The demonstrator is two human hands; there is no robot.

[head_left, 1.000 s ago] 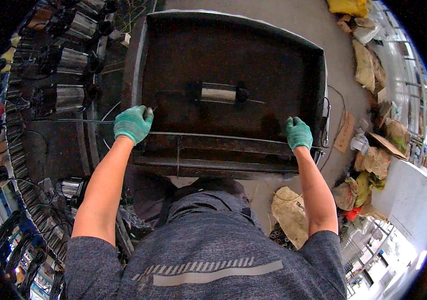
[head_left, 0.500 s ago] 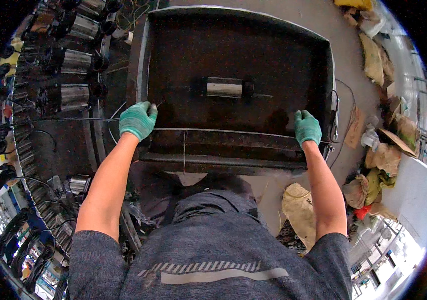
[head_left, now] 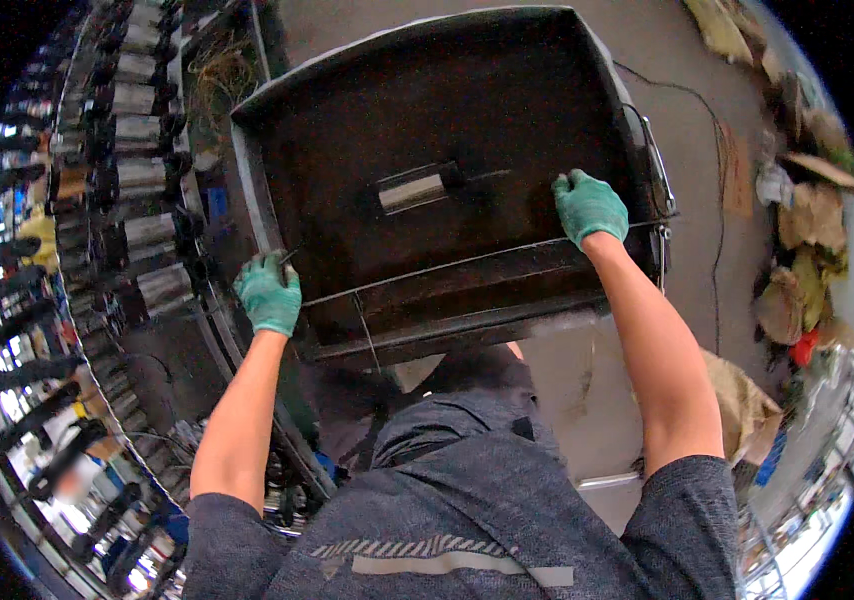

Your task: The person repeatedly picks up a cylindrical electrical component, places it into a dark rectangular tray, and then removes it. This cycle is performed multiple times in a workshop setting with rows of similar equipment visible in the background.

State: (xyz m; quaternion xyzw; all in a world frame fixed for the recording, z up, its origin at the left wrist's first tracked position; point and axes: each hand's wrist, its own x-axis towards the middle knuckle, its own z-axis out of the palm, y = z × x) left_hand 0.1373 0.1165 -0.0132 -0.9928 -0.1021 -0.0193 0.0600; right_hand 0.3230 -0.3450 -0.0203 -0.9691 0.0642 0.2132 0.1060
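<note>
A wide dark tank (head_left: 247,185) lies before me. Inside it, near the middle, is a silver metal cylinder (head_left: 412,193) with dark ends, like a motor or pump body. A thin line runs rightward from its right end. At the tank's left rim, my left hand (head_left: 269,292), in a green glove, is closed with a thin dark cord (head_left: 292,256) poking out past its fingers. My right hand (head_left: 591,208), gloved alike, hovers over the tank's right part, fingers drawn together; what they hold, if anything, I cannot make out. A thin bar (head_left: 427,273) crosses the tank's near side.
Rows of silver cylinders (head_left: 142,170) line racks on the left. Tangled wire (head_left: 222,75) lies beyond them. At the right, a black cable (head_left: 719,190) runs over the floor beside flat cardboard (head_left: 737,175) and several sacks (head_left: 815,220).
My view has turned, so the tank now appears tilted. The silver cylinder sits tilted too and further left in the picture. Relative to the near bar, my right hand has shifted inward over the tank.
</note>
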